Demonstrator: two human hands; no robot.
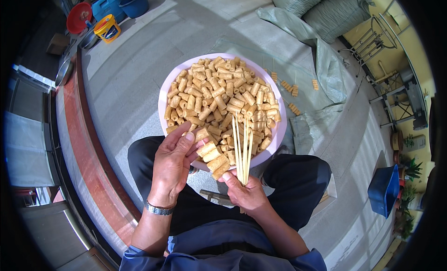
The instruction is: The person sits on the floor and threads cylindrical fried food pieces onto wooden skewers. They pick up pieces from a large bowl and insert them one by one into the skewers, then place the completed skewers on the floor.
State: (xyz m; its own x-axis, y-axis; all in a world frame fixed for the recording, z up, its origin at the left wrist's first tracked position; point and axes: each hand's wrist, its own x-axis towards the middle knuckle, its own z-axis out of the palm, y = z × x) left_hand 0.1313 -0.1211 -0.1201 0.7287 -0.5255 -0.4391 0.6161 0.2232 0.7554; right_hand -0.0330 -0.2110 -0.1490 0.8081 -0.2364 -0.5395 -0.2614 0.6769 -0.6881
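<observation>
Between my knees stands a pale pink basin [283, 120] heaped with short, golden-brown tube-shaped food pieces [213, 85]. My right hand [246, 192] grips several bare wooden skewers [243, 148], which point up and away from me. The same hand also holds a skewer loaded with several of the pieces [213, 158], slanting up to the left over the basin's near rim. My left hand [174, 162] has a single piece [200, 134] between thumb and fingers at the loaded skewer's far end. Whether the skewer's tip is inside that piece, I cannot tell.
Several filled skewers [292, 89] lie on a woven plastic sheet [307, 110] right of the basin. Stuffed woven sacks [335, 16] sit at the far right. Blue tubs [134, 5], a yellow bucket [107, 29] and a red basin [79, 18] stand far left. A blue bin [383, 190] is at right.
</observation>
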